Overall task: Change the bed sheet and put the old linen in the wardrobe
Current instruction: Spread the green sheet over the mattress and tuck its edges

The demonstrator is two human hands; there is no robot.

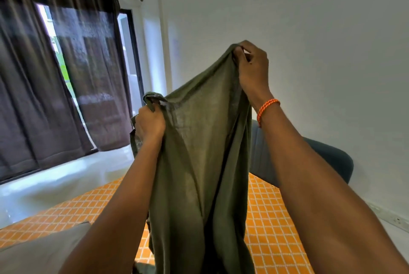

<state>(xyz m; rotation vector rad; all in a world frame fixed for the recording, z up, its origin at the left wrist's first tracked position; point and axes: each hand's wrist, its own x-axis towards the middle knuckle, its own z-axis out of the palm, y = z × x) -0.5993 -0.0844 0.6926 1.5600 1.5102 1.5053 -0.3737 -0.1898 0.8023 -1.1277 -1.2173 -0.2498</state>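
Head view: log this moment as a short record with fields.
held item: olive green cloth, hanging down over the bed
left hand: grips one top edge, lower
right hand: pinches the other top edge, higher
wrist: orange bracelet on the right
bed cover: orange checked sheet
background: dark curtains, blue chair

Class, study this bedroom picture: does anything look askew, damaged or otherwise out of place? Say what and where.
Nothing looks damaged or spilled. The olive green sheet is held unevenly: the right hand grips one edge higher than the left hand, so the cloth hangs slanted and bunched over the orange checked bed cover. The dark curtains' hems sit uneven.
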